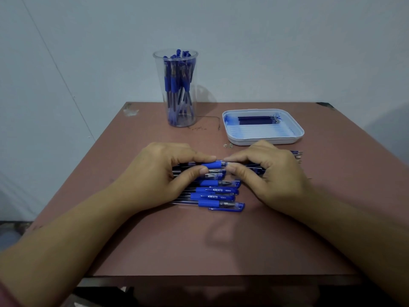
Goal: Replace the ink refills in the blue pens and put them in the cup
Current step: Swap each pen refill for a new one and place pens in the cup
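- Blue-gripped clear plastic pen point(212, 165): lies crosswise, long axis left to right, well in front of the clear plastic cup point(177, 89).
- Left hand point(163, 173): pinches its blue grip.
- Right hand point(265, 171): pinches the opposite end; both hands are equally near.

Hands: 2, left hand point(163, 171) and right hand point(274, 171), pinching 1 blue pen point(211, 165) between them. Loose pens point(215, 197) on 1 table point(221, 240): 5 visible, more hidden under the hands. Cup point(158, 72): 1; pens inside point(179, 85) too crowded to count. Tray point(265, 141): 1, holding 3 or 4 refills point(256, 120)
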